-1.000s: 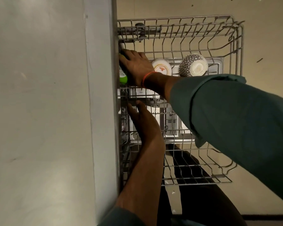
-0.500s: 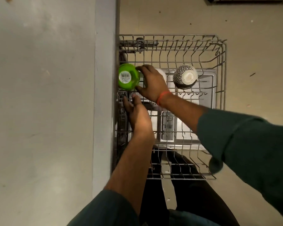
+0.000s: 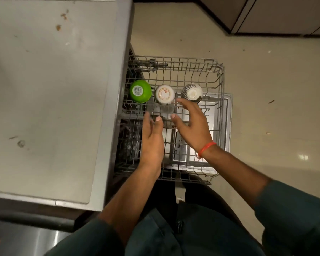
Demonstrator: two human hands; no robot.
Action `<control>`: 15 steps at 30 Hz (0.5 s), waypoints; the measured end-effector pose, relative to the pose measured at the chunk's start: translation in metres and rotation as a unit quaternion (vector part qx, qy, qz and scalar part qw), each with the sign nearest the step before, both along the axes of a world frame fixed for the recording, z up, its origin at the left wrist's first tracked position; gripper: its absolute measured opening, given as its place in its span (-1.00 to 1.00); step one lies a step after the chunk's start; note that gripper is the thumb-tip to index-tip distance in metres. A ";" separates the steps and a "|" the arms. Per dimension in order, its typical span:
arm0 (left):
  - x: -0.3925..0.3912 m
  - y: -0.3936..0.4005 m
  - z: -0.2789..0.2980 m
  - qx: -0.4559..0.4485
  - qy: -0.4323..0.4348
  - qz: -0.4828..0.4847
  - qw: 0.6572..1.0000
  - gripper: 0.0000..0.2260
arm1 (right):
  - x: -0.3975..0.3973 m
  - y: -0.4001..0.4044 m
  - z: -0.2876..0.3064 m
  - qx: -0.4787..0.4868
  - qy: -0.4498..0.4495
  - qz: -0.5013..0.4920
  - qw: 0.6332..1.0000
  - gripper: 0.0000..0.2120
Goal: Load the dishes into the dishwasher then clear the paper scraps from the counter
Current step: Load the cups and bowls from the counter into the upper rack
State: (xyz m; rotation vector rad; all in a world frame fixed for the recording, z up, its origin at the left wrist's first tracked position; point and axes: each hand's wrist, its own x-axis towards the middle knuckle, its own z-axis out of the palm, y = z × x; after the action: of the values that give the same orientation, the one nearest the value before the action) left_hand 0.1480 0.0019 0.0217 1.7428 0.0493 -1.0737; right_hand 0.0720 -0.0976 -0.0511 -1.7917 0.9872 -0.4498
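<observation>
A wire dishwasher rack [image 3: 219, 76] is pulled out from under the counter. Three bowls stand upside down in a row in it: a green bowl [image 3: 140, 91] with a barcode sticker at the left, a white bowl [image 3: 164, 94] in the middle, a dark patterned bowl [image 3: 192, 92] at the right. My left hand [image 3: 152, 139] hovers open over the rack below the green bowl. My right hand [image 3: 191, 124], with an orange wrist thread, is open just below the white and patterned bowls, touching neither.
The grey counter [image 3: 50, 100] fills the left, with small brown paper scraps [image 3: 61, 20] near its far end. The open dishwasher door [image 3: 227, 124] lies under the rack. Beige floor extends right; dark cabinets [image 3: 277, 17] stand at the top right.
My right hand let go of the green bowl, which now stands upside down in the rack, and drew back to the right. My left hand also pulled back. The camera view rose.
</observation>
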 end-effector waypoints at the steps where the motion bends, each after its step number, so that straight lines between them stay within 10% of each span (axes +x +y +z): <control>1: -0.007 0.004 0.009 -0.006 -0.006 -0.005 1.000 -0.49 | -0.004 0.002 0.012 0.004 -0.013 -0.002 1.000 -0.56; 15: -0.060 0.090 0.106 -0.104 -0.119 0.074 0.985 -0.47 | -0.019 0.061 0.126 0.112 -0.149 0.105 0.977 -0.60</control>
State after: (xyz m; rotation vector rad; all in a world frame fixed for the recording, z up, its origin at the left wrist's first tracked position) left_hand 0.0883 0.0922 0.1272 1.6386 -0.0778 -0.7312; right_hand 0.0527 -0.0369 0.0746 -1.5491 0.6071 -0.4411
